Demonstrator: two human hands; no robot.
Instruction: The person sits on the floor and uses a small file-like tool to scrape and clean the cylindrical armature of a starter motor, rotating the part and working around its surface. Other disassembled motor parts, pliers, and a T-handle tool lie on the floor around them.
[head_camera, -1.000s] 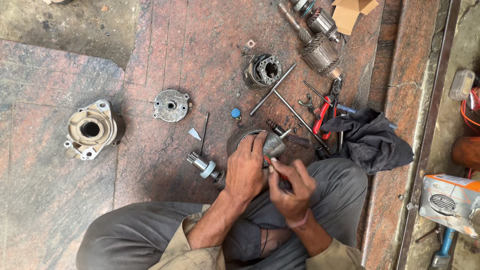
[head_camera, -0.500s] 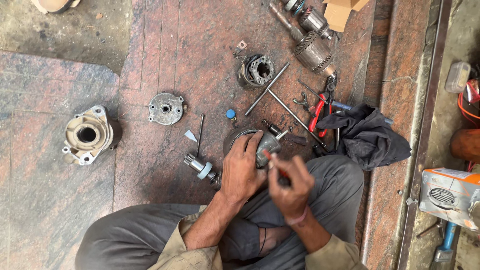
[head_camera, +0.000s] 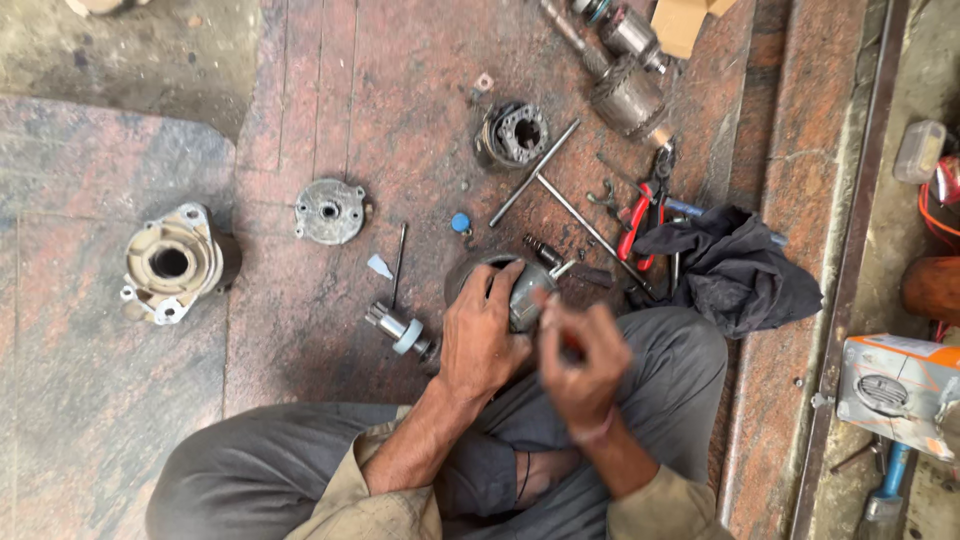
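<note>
While two hands (head_camera: 485, 335) (head_camera: 580, 360) work, two rods (head_camera: 535, 172) (head_camera: 590, 228) lie crossed.

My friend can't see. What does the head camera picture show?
A seated person's left hand grips a round metal motor part while the right hand works at it. Around lie a housing, round cover, rods, red pliers and dark cloth.

Tan cardboard box (head_camera: 682, 20) at top edge; white-and-orange carton (head_camera: 898, 390) with oval label at right edge.
</note>
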